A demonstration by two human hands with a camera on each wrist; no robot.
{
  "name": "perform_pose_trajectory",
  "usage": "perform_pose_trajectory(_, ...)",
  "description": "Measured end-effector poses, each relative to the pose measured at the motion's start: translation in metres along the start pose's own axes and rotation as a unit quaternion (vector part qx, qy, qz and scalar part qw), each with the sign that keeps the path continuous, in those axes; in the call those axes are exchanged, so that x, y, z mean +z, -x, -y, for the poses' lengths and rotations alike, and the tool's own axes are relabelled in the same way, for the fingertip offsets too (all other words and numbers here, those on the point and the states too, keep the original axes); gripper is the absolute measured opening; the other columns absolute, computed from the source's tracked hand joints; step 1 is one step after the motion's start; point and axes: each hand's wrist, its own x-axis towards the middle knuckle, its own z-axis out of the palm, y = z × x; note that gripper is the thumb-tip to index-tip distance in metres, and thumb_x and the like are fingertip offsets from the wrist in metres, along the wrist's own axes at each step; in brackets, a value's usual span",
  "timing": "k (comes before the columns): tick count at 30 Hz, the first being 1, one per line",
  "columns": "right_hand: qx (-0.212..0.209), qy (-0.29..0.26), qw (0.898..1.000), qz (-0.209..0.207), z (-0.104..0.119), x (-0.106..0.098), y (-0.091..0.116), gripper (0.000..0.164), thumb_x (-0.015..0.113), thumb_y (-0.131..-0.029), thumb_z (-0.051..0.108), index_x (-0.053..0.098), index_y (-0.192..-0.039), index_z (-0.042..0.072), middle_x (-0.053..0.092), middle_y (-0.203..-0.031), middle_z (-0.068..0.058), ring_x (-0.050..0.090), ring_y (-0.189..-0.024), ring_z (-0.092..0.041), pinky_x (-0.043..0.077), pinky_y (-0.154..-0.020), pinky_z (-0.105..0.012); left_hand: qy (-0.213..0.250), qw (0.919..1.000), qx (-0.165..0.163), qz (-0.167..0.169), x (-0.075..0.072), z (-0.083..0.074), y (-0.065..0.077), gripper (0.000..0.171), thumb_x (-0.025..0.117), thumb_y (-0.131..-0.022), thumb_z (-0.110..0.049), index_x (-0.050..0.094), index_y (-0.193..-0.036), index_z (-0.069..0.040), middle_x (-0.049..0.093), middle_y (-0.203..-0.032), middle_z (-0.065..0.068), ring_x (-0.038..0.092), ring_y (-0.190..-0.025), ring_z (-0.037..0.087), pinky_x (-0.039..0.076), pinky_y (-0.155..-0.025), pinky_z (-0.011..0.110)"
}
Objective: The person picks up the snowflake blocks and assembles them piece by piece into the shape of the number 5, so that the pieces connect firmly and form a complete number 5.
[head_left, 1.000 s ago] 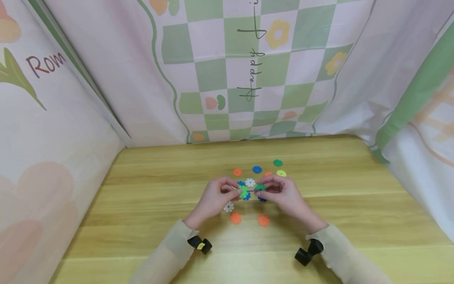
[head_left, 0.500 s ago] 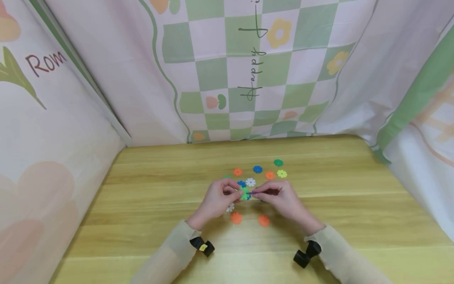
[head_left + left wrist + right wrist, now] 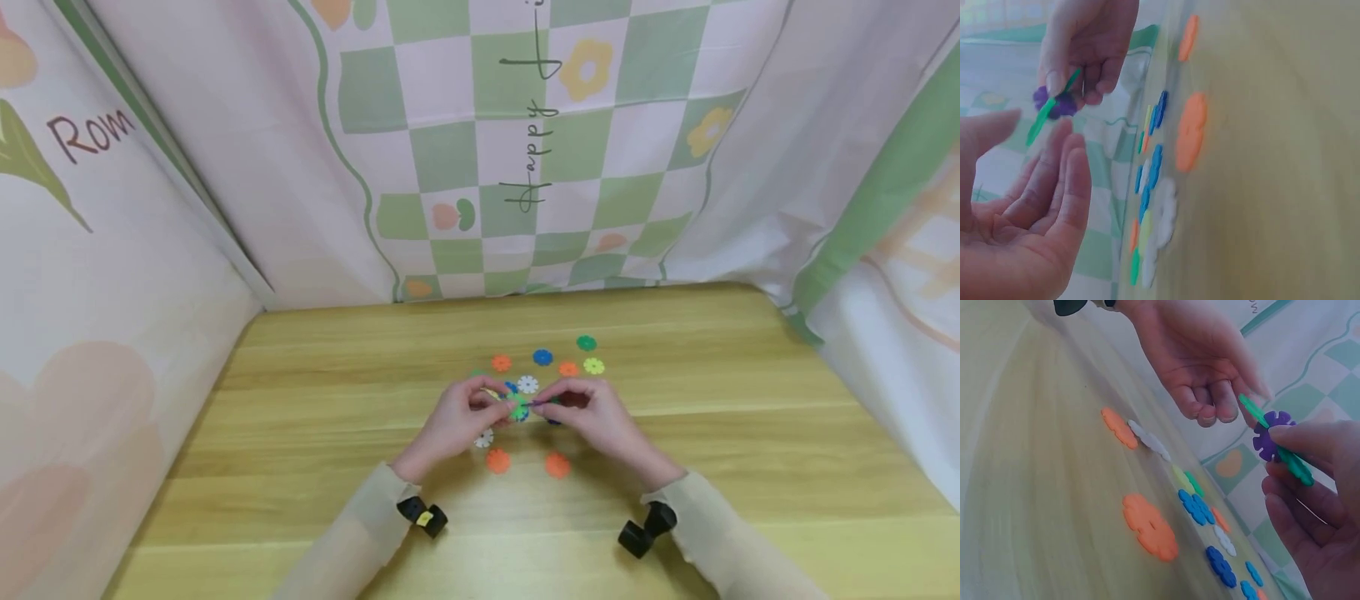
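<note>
My right hand pinches a purple notched flower disc between thumb and fingertips, raised over the table. A light green notched disc is slotted crosswise into one edge of the purple one. From the other side of it sticks a darker green disc, partly behind the right thumb. My left hand is right at the light green disc, with thumb and fingers on either side of it. In the left wrist view a gap shows between the left thumb and that disc, and the other fingers are loosely extended.
Several flower discs lie on the wooden table: two orange ones nearest me, a white one, a blue one, a yellow one and a green one. A checkered curtain hangs behind the table.
My right hand has moved left, bringing the purple disc against the light green one. My left hand has stayed nearly in place. The discs on the table lie as before.
</note>
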Motion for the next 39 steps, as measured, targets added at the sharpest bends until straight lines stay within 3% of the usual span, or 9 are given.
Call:
perform_pose_trajectory(5,0.023,-0.005,1.000,-0.017,-0.002,-0.011,0.000,0.011,0.077,-0.092,0.008,0.076,-0.103,0.005,0.074,-0.098,-0.007,0.070,-0.086,-0.026,0.059,-0.075,-0.035,-0.069,0.9969,-0.001,-0.037,-0.020,0.002,0.000,0.034,0.069,-0.099,-0.035,0.069,-0.120,-0.009,0.073,-0.102,0.003,0.069,-0.096,0.027,0.057,-0.084,0.041)
perform_pose_trajectory(8,0.039,0.000,0.999,-0.029,0.000,-0.016,0.002,0.013,0.078,-0.091,0.010,0.077,-0.103,0.006,0.074,-0.099,-0.007,0.070,-0.088,-0.028,0.059,-0.076,-0.041,-0.104,0.9923,-0.002,-0.067,-0.031,0.006,-0.002,0.034,0.072,-0.097,-0.032,0.070,-0.120,-0.007,0.071,-0.104,-0.001,0.066,-0.097,0.020,0.055,-0.085,0.038)
perform_pose_trajectory(11,0.048,0.002,0.998,-0.035,0.003,-0.021,0.002,0.014,0.080,-0.090,0.013,0.077,-0.102,0.008,0.075,-0.100,-0.006,0.070,-0.089,-0.032,0.059,-0.078,-0.045,-0.120,0.9899,-0.010,-0.074,-0.040,0.009,-0.004,0.035,0.075,-0.095,-0.027,0.070,-0.121,-0.005,0.070,-0.106,0.001,0.065,-0.096,0.018,0.054,-0.085,0.037)
perform_pose_trajectory(22,0.051,0.014,0.998,-0.043,0.007,-0.024,0.004,0.014,0.081,-0.088,0.013,0.077,-0.101,0.008,0.075,-0.098,-0.005,0.069,-0.089,-0.038,0.059,-0.076,-0.045,-0.184,0.9823,-0.036,-0.006,-0.048,0.021,-0.004,0.040,0.085,-0.085,-0.013,0.071,-0.119,0.000,0.070,-0.110,0.008,0.062,-0.096,0.020,0.054,-0.085,0.037)
perform_pose_trajectory(28,0.042,0.016,0.998,-0.044,0.004,-0.023,0.004,0.013,0.080,-0.089,0.012,0.077,-0.101,0.006,0.075,-0.097,-0.007,0.069,-0.088,-0.037,0.059,-0.076,-0.041,-0.234,0.9710,-0.041,0.021,-0.046,0.019,-0.004,0.036,0.088,-0.080,-0.013,0.073,-0.112,-0.004,0.068,-0.106,0.004,0.060,-0.097,0.020,0.053,-0.088,0.038)
perform_pose_trajectory(39,0.054,0.020,0.997,-0.042,0.006,-0.023,0.005,0.013,0.081,-0.089,0.013,0.077,-0.101,0.009,0.075,-0.098,-0.004,0.070,-0.087,-0.026,0.059,-0.077,-0.044,-0.263,0.9633,-0.049,0.026,-0.044,0.018,-0.003,0.027,0.087,-0.081,-0.013,0.074,-0.103,-0.007,0.063,-0.101,0.001,0.058,-0.094,0.019,0.051,-0.084,0.037)
